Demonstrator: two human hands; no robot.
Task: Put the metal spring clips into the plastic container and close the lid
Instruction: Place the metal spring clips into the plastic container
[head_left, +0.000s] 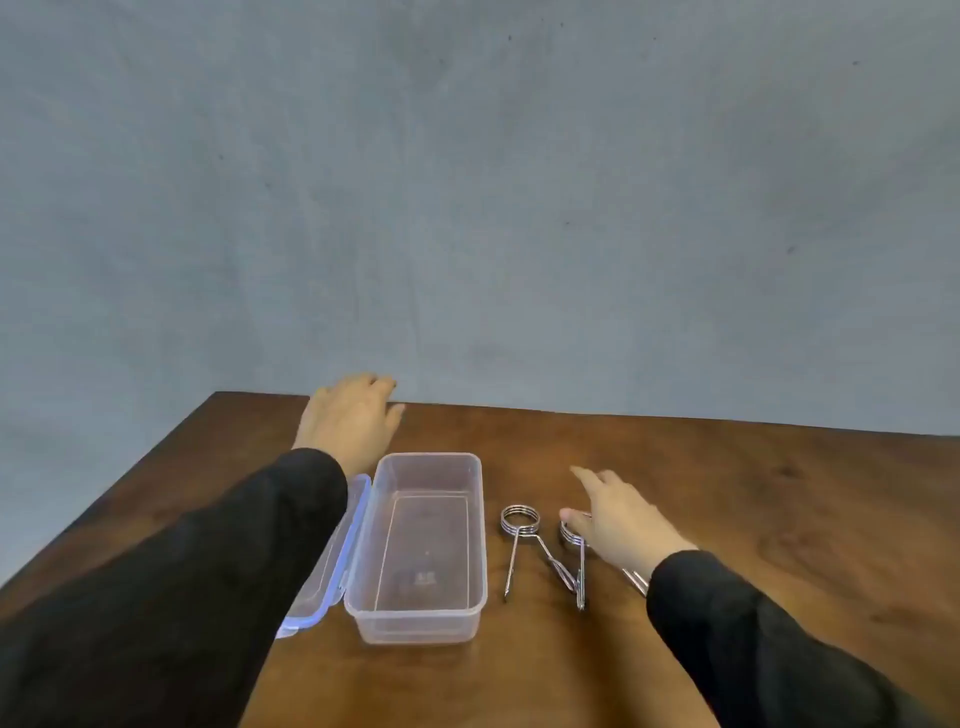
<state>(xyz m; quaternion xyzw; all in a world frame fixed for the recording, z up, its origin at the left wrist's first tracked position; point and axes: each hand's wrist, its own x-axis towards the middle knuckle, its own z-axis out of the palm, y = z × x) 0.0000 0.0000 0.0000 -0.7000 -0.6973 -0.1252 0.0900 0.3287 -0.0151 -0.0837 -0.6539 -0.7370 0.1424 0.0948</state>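
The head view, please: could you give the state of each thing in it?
Plastic container: open, empty, upright on the table.
Lid: off, lying left of the container.
Left clip: on the table, untouched.
Right clip: on the table, under the right hand.
Left hand: open, empty.

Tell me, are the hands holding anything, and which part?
Nothing is clearly held. The right hand lies over the coil of one spring clip, thumb touching it, but a grip cannot be told. The left hand is empty, open above the table.

Soft, dim, even light, slightly blurred throughout (wide-angle bending at edges), faint shadows.
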